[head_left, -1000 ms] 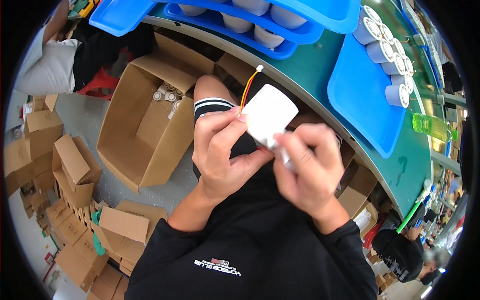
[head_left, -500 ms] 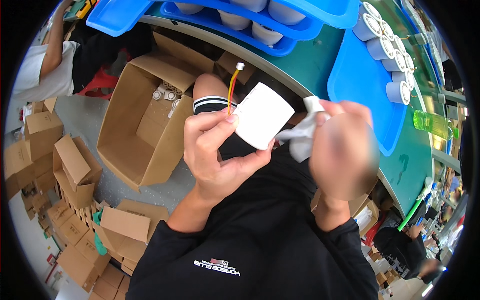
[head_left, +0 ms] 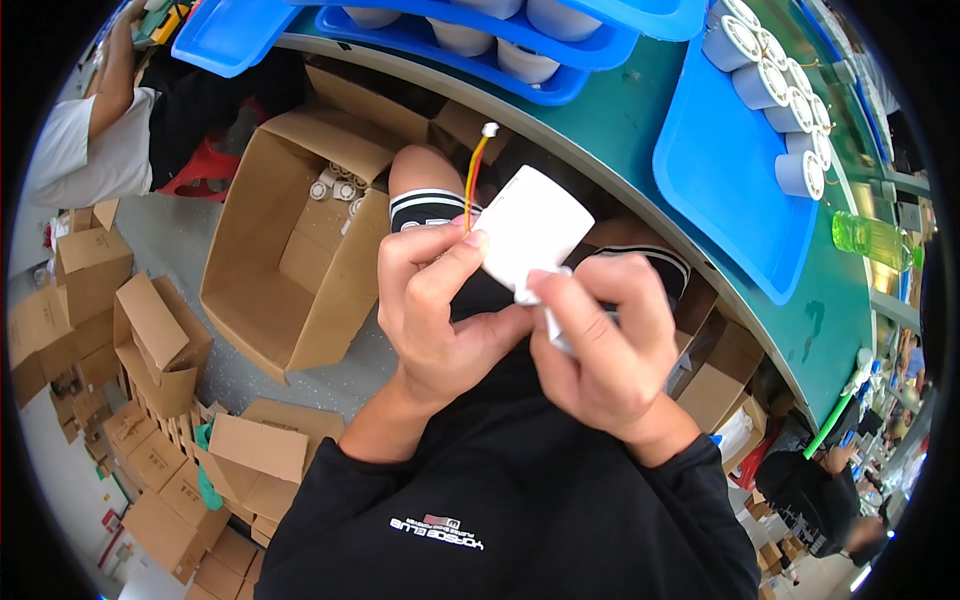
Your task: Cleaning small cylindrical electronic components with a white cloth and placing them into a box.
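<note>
My left hand [head_left: 435, 305] grips a white plastic housing [head_left: 538, 222] by its left side and lower edge. Red and yellow wires [head_left: 474, 175] rise from that side, ending in a small white connector [head_left: 490, 129]. My right hand [head_left: 610, 340] is closed on a crumpled white wiping cloth [head_left: 556, 330], most of it hidden by the fingers. The cloth is pressed against the housing's lower corner, close to my left fingertips.
A large open carton [head_left: 270, 250] holding small white round parts stands on the floor to the left. On the green table [head_left: 800, 340], a blue tray [head_left: 690, 170] carries several white cylinders [head_left: 765, 85]. A green bottle [head_left: 870, 238] lies at right. Co-workers sit at both sides.
My right hand has come in from the right with the cloth, which now touches the lower corner of the housing. My left hand keeps its hold, nearly in place.
</note>
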`<state>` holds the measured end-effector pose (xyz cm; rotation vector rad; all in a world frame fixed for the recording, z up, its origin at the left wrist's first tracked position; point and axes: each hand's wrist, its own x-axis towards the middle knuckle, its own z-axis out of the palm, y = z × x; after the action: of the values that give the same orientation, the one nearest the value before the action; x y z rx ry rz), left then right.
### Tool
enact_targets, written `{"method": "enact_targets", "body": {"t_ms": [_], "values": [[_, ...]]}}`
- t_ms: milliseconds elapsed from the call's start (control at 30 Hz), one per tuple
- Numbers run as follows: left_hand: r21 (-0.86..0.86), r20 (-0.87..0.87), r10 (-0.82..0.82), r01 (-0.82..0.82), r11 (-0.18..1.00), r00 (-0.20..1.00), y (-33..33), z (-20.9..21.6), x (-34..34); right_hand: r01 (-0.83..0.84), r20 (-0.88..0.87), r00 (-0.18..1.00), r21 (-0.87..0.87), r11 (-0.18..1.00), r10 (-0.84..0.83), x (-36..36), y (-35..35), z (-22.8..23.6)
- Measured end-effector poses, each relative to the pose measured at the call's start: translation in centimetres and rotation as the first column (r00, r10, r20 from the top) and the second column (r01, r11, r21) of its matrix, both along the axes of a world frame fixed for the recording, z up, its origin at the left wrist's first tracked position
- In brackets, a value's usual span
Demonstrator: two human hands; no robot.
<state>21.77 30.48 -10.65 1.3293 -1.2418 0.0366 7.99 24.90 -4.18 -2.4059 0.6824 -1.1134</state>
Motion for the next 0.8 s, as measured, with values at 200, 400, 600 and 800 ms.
{"method": "enact_targets", "body": {"t_ms": [200,400,600,800], "values": [[0.000,0.017,0.040,-0.040,0.999,0.999,0.3,0.0,0.6,0.143,-0.027,0.989,-0.004,0.990,-0.143,0.0,-1.0,-0.7],[-0.088,0.079,0.024,-0.017,0.996,0.997,-0.2,1.3,1.5,0.110,0.077,0.991,-0.032,0.993,-0.108,-0.5,-0.5,0.4],[-0.093,0.089,-0.022,0.031,0.995,0.996,-0.4,1.3,1.3,-0.036,0.096,0.994,-0.072,0.997,0.043,0.5,-0.5,0.6],[-0.076,0.086,0.004,0.002,0.997,0.996,0.2,0.9,0.9,0.008,0.057,0.998,-0.072,0.997,-0.004,0.8,-0.5,0.4]]}}
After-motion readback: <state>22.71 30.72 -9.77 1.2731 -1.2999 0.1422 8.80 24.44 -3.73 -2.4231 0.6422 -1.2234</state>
